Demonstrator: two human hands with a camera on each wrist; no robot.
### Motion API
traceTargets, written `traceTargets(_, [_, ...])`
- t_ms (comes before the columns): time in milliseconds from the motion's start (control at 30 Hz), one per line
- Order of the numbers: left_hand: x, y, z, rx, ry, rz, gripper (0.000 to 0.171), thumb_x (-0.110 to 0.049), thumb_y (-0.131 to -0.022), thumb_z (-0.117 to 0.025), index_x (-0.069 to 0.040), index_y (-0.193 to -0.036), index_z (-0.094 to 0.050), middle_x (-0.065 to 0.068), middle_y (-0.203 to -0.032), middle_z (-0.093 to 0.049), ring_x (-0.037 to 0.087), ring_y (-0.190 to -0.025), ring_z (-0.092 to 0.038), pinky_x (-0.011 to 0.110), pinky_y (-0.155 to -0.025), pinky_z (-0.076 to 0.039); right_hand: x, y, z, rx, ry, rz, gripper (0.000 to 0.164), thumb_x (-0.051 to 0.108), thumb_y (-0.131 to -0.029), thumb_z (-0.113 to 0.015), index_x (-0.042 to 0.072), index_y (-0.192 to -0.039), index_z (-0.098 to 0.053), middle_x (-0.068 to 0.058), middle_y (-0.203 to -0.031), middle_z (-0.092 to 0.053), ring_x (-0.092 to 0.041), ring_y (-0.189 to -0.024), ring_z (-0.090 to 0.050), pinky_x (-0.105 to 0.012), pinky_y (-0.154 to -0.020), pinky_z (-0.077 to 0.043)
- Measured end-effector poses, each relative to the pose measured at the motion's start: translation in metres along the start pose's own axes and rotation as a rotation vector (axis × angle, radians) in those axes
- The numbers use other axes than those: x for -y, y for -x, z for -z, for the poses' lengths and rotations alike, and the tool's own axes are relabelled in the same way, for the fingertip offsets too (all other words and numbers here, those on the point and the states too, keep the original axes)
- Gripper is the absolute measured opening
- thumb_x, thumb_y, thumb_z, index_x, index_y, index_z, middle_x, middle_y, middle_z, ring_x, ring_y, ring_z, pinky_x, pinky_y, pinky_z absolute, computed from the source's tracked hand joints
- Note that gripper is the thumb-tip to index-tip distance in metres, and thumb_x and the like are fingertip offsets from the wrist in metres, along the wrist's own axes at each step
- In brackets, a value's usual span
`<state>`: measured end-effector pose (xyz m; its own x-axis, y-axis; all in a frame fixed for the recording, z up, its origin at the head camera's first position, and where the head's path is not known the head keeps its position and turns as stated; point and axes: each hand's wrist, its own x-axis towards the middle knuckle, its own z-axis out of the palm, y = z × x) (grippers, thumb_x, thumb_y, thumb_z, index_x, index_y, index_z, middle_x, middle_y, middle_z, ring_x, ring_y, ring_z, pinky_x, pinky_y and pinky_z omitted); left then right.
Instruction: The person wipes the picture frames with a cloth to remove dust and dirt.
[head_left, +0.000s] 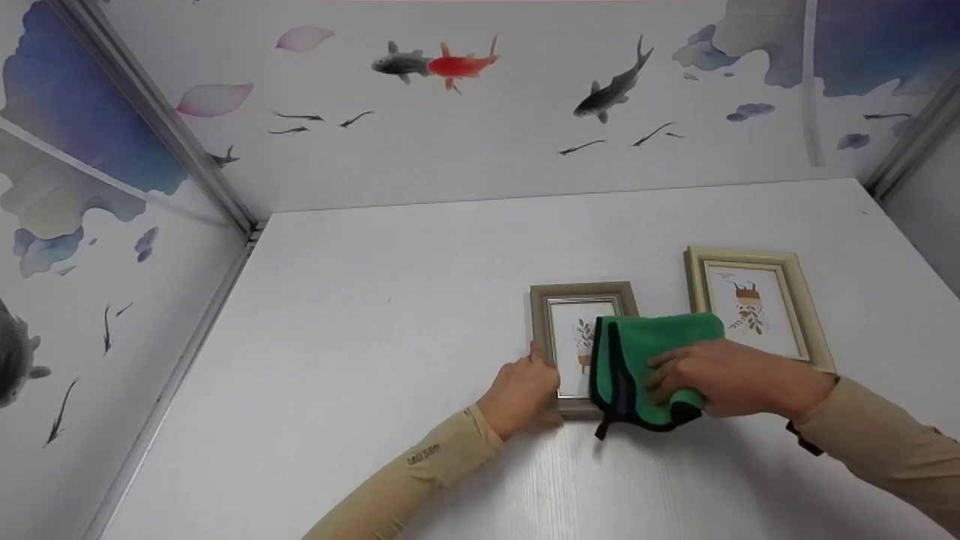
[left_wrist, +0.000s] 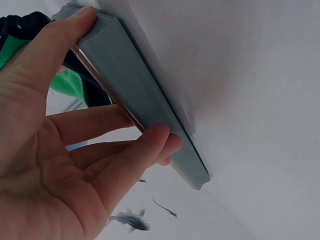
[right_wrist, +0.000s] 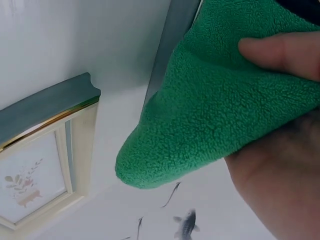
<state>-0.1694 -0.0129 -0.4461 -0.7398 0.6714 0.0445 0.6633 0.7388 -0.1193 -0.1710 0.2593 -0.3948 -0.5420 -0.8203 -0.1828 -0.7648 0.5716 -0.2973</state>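
A brown-grey picture frame (head_left: pixel 566 345) with a plant print hangs on the white wall. My left hand (head_left: pixel 521 394) grips its lower left part. In the left wrist view the thumb lies over one corner of the frame (left_wrist: pixel 125 75), with the fingers along its side edge. My right hand (head_left: pixel 731 375) holds a folded green cloth (head_left: pixel 630 345) with black edging over the right part of this frame, hiding some of the print. In the right wrist view, the thumb lies on the fuzzy cloth (right_wrist: pixel 185 110).
To the upper right hangs a cream-gold picture frame (head_left: pixel 806 322), partly behind the right hand and cloth. Overhead is a ceiling panel (head_left: pixel 510 150) printed with fish and petals. A similar printed side wall (head_left: pixel 172 300) stands at the left.
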Motion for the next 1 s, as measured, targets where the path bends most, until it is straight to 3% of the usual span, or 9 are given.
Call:
traceTargets(133, [0.006,-0.001,0.000,0.005,0.080,-0.030,0.044,-0.044,-0.067,-0.086,-0.004,-0.073,-0.068,0.029,-0.108,-0.065,0.016,-0.062,-0.063,0.026,-0.053,-0.055,-0.007,-0.007,-0.003,-0.072,0.059,0.051,0.055,-0.025,-0.066,-0.063,0.019,-0.096,-0.077,0.004,-0.109,-0.069,-0.029,-0.114,-0.059,-0.045,-0.081,-0.054])
traceTargets(233, [0.009,-0.003,0.000,0.012,0.120,-0.057,0.040,-0.039,-0.068,-0.087,-0.006,-0.069,-0.064,0.017,-0.091,-0.069,0.012,-0.062,-0.060,0.025,-0.056,-0.055,-0.019,-0.017,-0.004,-0.120,0.132,0.046,0.054,-0.024,-0.067,-0.063,0.014,-0.103,-0.076,-0.001,-0.114,-0.068,-0.032,-0.116,-0.057,-0.046,-0.081,-0.053])
traceTargets(367, [0.009,-0.002,0.000,0.019,0.169,-0.060,0.037,-0.033,-0.068,-0.088,-0.004,-0.078,-0.068,0.007,-0.077,-0.065,0.008,-0.059,-0.051,0.026,-0.056,-0.054,-0.038,-0.031,-0.003,-0.143,0.226,-0.063,0.055,-0.021,-0.073,-0.064,0.009,-0.119,-0.069,-0.009,-0.126,-0.062,-0.036,-0.122,-0.052,-0.049,-0.084,-0.051])
traceTargets(500, [0.007,0.000,-0.001,0.036,0.175,-0.039,0.054,-0.035,-0.069,-0.087,0.003,-0.104,-0.070,0.021,-0.100,-0.066,0.016,-0.073,-0.062,0.030,-0.063,-0.056,-0.055,-0.045,-0.001,-0.144,0.237,-0.207,0.056,-0.016,-0.079,-0.063,0.005,-0.131,-0.059,-0.015,-0.136,-0.053,-0.038,-0.125,-0.047,-0.050,-0.088,-0.049])
traceTargets(633, [0.009,0.003,-0.002,0.048,0.172,0.027,0.074,-0.039,-0.067,-0.088,0.007,-0.119,-0.063,0.036,-0.128,-0.050,0.033,-0.104,-0.063,0.035,-0.075,-0.056,-0.063,-0.062,0.004,-0.143,0.139,-0.344,0.055,-0.012,-0.084,-0.062,0.000,-0.137,-0.051,-0.022,-0.141,-0.047,-0.042,-0.125,-0.045,-0.053,-0.095,-0.043])
traceTargets(733, [0.012,0.005,-0.004,0.023,0.175,0.084,0.077,-0.041,-0.063,-0.089,0.007,-0.118,-0.063,0.034,-0.131,-0.048,0.037,-0.112,-0.058,0.037,-0.080,-0.055,-0.067,-0.074,0.009,-0.165,0.020,-0.442,0.054,-0.008,-0.088,-0.056,-0.003,-0.140,-0.045,-0.027,-0.138,-0.046,-0.045,-0.124,-0.045,-0.057,-0.098,-0.039])
traceTargets(867, [0.015,0.004,-0.007,-0.022,0.179,0.104,0.077,-0.045,-0.060,-0.090,0.006,-0.114,-0.066,0.031,-0.127,-0.052,0.035,-0.108,-0.061,0.037,-0.082,-0.054,-0.073,-0.088,0.013,-0.270,-0.168,-0.515,0.043,-0.002,-0.091,-0.050,-0.008,-0.133,-0.046,-0.028,-0.109,-0.060,-0.039,-0.094,-0.058,-0.053,-0.085,-0.046])
traceTargets(933, [0.017,0.001,-0.008,-0.029,0.193,0.105,0.077,-0.044,-0.060,-0.090,0.007,-0.112,-0.066,0.030,-0.125,-0.053,0.034,-0.105,-0.062,0.037,-0.082,-0.054,-0.076,-0.092,0.013,-0.329,-0.262,-0.533,0.033,0.001,-0.091,-0.048,-0.009,-0.122,-0.050,-0.021,-0.088,-0.059,-0.033,-0.078,-0.053,-0.048,-0.073,-0.045])
traceTargets(1000, [0.020,-0.002,-0.008,-0.026,0.212,0.112,0.073,-0.042,-0.061,-0.090,0.007,-0.110,-0.066,0.030,-0.124,-0.053,0.032,-0.102,-0.062,0.036,-0.079,-0.055,-0.076,-0.094,0.012,-0.368,-0.327,-0.542,0.025,0.004,-0.092,-0.048,-0.008,-0.113,-0.051,-0.015,-0.081,-0.054,-0.029,-0.073,-0.049,-0.046,-0.068,-0.043])
